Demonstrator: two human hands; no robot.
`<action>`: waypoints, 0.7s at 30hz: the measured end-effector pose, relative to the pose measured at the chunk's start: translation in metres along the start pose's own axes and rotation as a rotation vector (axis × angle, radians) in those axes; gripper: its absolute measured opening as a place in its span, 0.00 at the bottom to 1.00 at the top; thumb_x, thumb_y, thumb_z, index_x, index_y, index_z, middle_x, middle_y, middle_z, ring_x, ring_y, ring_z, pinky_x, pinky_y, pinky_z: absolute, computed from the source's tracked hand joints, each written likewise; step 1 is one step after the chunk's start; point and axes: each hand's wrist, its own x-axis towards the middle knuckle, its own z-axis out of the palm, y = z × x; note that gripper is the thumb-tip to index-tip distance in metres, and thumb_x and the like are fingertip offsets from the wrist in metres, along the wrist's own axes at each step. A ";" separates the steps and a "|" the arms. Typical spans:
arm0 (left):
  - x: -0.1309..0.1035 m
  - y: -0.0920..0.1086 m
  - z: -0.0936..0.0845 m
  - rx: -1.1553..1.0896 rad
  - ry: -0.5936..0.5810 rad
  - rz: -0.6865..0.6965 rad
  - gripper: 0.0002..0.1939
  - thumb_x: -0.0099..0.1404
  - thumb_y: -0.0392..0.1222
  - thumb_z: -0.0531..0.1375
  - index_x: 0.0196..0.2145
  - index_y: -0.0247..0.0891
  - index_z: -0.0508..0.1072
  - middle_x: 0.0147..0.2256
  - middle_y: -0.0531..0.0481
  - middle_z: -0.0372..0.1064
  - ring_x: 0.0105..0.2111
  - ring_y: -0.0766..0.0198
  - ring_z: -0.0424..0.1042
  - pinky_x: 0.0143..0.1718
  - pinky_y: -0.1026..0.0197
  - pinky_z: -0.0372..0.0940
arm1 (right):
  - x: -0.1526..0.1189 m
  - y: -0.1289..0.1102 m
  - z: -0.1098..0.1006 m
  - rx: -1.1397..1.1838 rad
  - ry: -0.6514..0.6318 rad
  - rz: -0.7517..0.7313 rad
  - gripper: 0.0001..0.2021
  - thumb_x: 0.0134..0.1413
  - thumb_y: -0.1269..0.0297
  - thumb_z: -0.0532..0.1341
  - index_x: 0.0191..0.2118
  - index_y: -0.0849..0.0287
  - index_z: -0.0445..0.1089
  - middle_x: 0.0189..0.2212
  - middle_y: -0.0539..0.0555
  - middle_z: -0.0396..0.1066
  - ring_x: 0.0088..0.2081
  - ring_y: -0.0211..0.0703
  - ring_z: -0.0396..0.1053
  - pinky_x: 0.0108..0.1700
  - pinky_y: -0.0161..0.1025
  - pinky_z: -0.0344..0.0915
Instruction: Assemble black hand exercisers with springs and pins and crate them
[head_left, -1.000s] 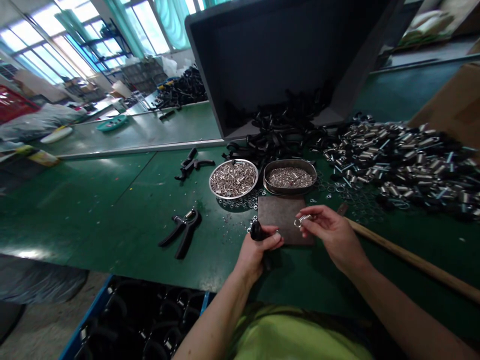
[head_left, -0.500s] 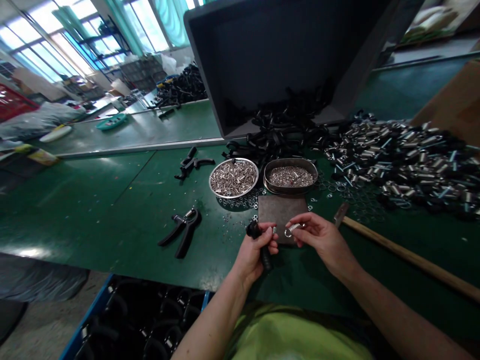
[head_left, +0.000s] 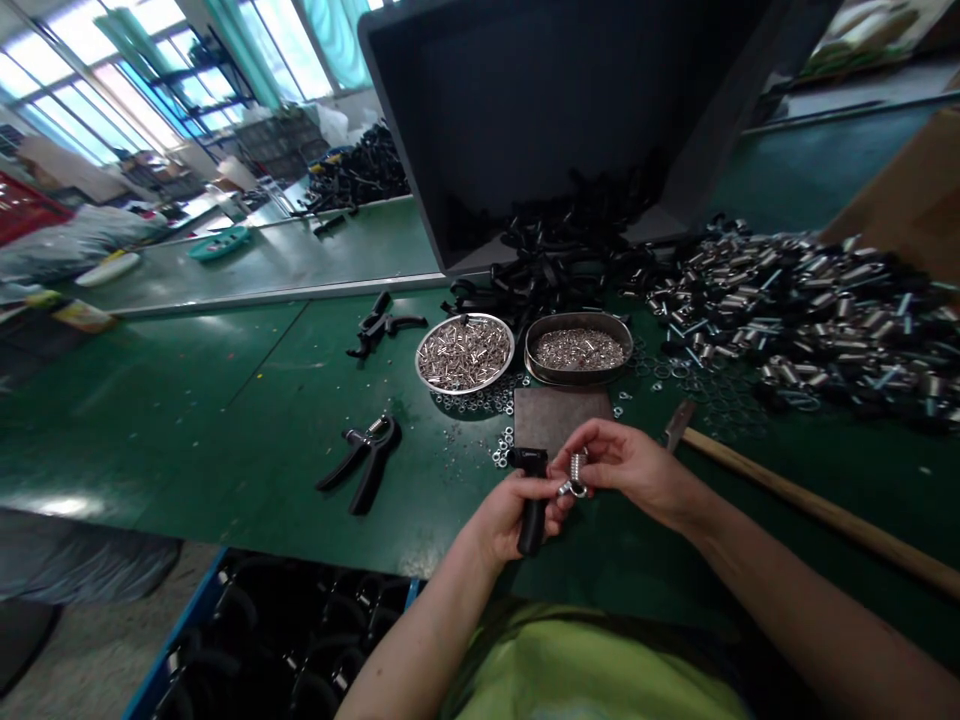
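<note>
My left hand is closed around a black handle, whose dark top end points away from me. In my right hand, between thumb and fingers, is a shiny metal spring. The spring's lower end touches small metal pieces at my left fingertips; their exact shape is too small to make out. Both hands meet just in front of a flat metal plate. A finished-looking black hand grip with a spring lies on the green table to the left.
Behind the plate stand a round dish of metal pins and an oval tin of small parts. A hammer lies right. Springs and handles are heaped back right, beside a large grey bin.
My right hand has moved left and brought the spring against my left fingertips. The spring has turned from slanted to upright. The black handle has rotated slightly in my left hand.
</note>
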 end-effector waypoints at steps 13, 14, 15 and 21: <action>0.003 -0.007 -0.004 0.302 -0.079 0.059 0.21 0.44 0.45 0.71 0.31 0.30 0.71 0.24 0.49 0.69 0.18 0.71 0.66 0.18 0.69 0.64 | -0.001 -0.011 0.001 -0.089 0.003 -0.042 0.13 0.42 0.62 0.69 0.34 0.58 0.69 0.34 0.53 0.76 0.30 0.38 0.71 0.27 0.33 0.65; 0.004 -0.008 -0.003 0.341 -0.029 0.123 0.20 0.45 0.45 0.71 0.31 0.30 0.70 0.25 0.48 0.70 0.17 0.72 0.65 0.17 0.70 0.61 | -0.002 -0.013 0.001 -0.144 0.114 -0.110 0.13 0.41 0.62 0.70 0.34 0.57 0.69 0.34 0.53 0.76 0.33 0.40 0.72 0.32 0.35 0.67; 0.004 -0.009 -0.002 0.376 0.027 0.190 0.20 0.46 0.45 0.70 0.32 0.31 0.70 0.26 0.48 0.71 0.16 0.74 0.63 0.15 0.71 0.58 | -0.003 -0.015 -0.001 -0.200 0.231 -0.185 0.13 0.41 0.62 0.70 0.34 0.57 0.70 0.35 0.53 0.76 0.36 0.42 0.73 0.37 0.38 0.68; 0.004 -0.008 0.012 0.260 0.224 0.364 0.20 0.44 0.41 0.71 0.30 0.34 0.66 0.19 0.60 0.56 0.15 0.80 0.50 0.16 0.74 0.45 | -0.010 -0.020 -0.003 -0.325 0.447 -0.314 0.14 0.41 0.61 0.70 0.36 0.57 0.70 0.36 0.55 0.76 0.40 0.47 0.73 0.45 0.46 0.70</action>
